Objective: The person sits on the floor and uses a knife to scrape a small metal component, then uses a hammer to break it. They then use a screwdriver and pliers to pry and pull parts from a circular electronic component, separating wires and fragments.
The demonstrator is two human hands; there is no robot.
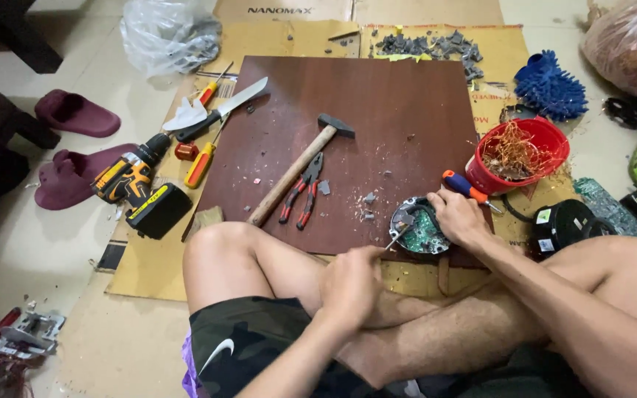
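The person sits cross-legged on the floor at the near edge of a dark brown square wooden board (348,140), which serves as the work surface. On that board's near right corner lies a round grey metal housing with a green circuit board inside (420,228). The right hand (457,217) rests on the housing's far right rim, fingers curled down on it, steadying it. The left hand (352,284) is closed in a fist around a thin metal tool (396,237) whose tip points into the housing's near left edge; what kind of tool it is I cannot tell.

As I judge it, the stripping of this piece is partway: the circuit board still sits in the housing, though grey chips and crumbs (369,200) lie scattered on the board just left of it. Other output seems already sorted. A red plastic bowl of tangled copper wire (517,151) stands just off the board's right edge, and a heap of small grey metal bits (433,48) lies on the cardboard beyond the board's far edge.

An orange-and-blue-handled screwdriver (466,188) lies between bowl and housing. In the middle of the board rest a wooden-handled hammer (300,169) and red-handled pliers (302,191). Off the board's left edge lie a black-handled knife (223,110) and a yellow-and-black cordless drill (138,184)
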